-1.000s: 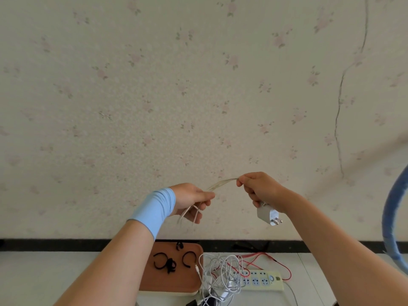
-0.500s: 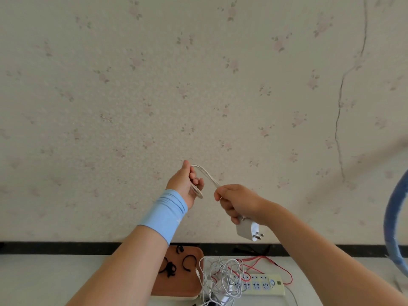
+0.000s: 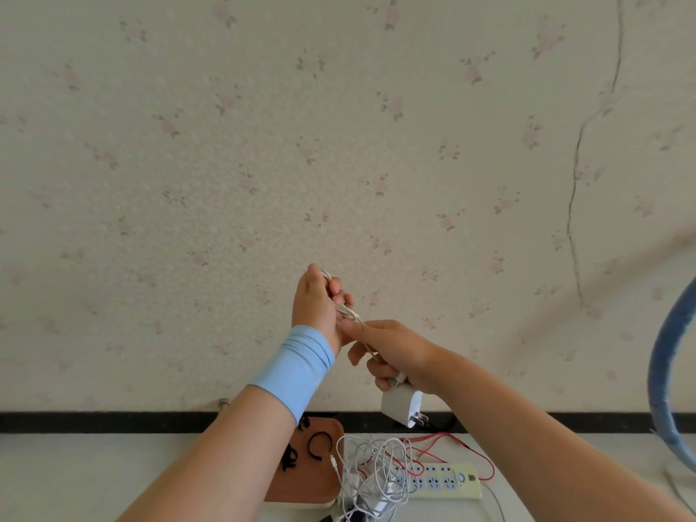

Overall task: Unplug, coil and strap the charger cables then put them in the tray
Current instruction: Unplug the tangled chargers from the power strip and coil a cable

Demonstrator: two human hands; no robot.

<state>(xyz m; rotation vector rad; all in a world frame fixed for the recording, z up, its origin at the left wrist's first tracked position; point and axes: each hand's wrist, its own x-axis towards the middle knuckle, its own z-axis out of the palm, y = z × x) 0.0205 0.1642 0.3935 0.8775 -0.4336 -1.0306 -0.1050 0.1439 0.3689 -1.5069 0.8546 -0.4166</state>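
My left hand (image 3: 318,301) is raised in front of the wall and grips loops of a white charger cable (image 3: 348,313). Just below it, my right hand (image 3: 391,352) pinches the same cable, and the white plug adapter (image 3: 401,406) hangs under that palm with its prongs pointing right. On the table lies a brown tray (image 3: 301,487) holding black straps (image 3: 320,444). A tangle of white cables (image 3: 371,470) sits to the right of the tray, over a pale power strip (image 3: 448,482).
A red cable (image 3: 452,442) loops behind the power strip. A blue curved hoop (image 3: 663,371) stands at the right edge. A black baseboard (image 3: 113,421) runs along the foot of the floral wall, behind the white table.
My hands have come together. The left hand rose and turned upright with the cable looped in it, and the right hand moved left and down under it, bringing the adapter along.
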